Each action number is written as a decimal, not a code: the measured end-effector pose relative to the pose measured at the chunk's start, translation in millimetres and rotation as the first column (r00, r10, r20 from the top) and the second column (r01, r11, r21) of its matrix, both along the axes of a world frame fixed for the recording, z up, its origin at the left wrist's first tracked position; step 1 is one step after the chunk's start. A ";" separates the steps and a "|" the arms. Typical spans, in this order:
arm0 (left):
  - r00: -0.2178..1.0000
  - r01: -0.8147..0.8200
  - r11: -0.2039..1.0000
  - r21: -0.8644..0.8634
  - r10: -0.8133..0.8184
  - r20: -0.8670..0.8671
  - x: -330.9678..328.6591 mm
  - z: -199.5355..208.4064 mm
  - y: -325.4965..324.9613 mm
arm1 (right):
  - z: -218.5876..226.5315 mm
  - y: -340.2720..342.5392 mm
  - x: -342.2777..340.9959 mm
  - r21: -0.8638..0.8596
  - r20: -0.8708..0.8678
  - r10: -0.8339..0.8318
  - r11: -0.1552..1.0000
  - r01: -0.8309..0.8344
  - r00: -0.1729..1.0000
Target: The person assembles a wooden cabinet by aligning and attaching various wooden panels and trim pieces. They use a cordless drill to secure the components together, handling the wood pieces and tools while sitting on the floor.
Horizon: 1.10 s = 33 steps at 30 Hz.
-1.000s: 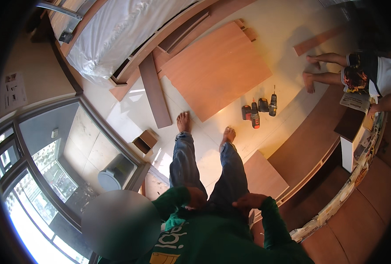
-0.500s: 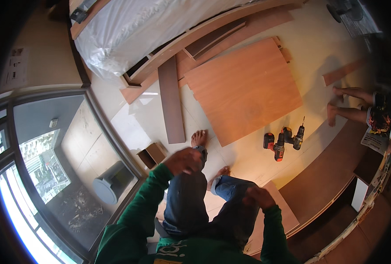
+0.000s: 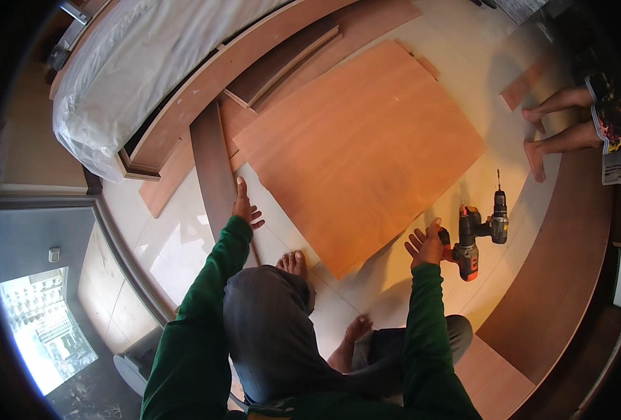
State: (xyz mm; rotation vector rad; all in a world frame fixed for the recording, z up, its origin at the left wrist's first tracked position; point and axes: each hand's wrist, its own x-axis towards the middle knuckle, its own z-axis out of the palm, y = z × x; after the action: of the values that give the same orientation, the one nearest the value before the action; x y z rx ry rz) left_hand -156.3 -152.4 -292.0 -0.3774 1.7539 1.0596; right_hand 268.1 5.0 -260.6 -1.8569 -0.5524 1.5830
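My left hand [image 3: 244, 206] is held out with its fingers apart and nothing in it, beside a long dark brown board [image 3: 212, 164]. My right hand [image 3: 426, 245] is also empty, fingers spread, close to the handle end of a red and black cordless drill [image 3: 468, 241]; I cannot tell whether they touch. Just right of that drill is a second, yellow and black drill [image 3: 499, 220] with a long bit. Ahead of both hands a large flat wooden panel [image 3: 373, 157] lies on the floor.
A bed frame [image 3: 191, 98] with a plastic-covered mattress [image 3: 142, 77] stands at the far left. At right are another person's bare legs [image 3: 562, 143] and a curved brown panel [image 3: 555, 259]. A glass door frame [image 3: 132, 252] runs along the left.
Both my hands have reached forward from near my knees, and their fingers have spread. My view has shifted closer to the panel and drills.
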 end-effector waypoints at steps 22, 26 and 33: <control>0.978 -0.071 0.937 0.343 -0.003 0.210 48.0 -27.8 16.7 | -29.6 23.6 -18.5 0.090 -0.040 -0.014 0.996 0.017 0.999; 0.969 -0.202 0.914 0.352 0.135 0.206 41.3 -29.9 20.9 | -40.7 28.9 -22.6 0.160 0.048 -0.121 0.981 0.112 0.992; 0.964 -0.260 0.895 0.363 0.221 0.145 22.5 -22.7 25.2 | -31.5 18.6 -41.0 0.062 0.033 -0.113 0.992 0.111 0.993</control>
State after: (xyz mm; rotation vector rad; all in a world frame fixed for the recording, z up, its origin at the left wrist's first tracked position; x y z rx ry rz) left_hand -133.8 -127.2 -314.7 -0.4016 1.3940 1.5018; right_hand 227.1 23.5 -292.1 -1.8429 -0.4973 1.4469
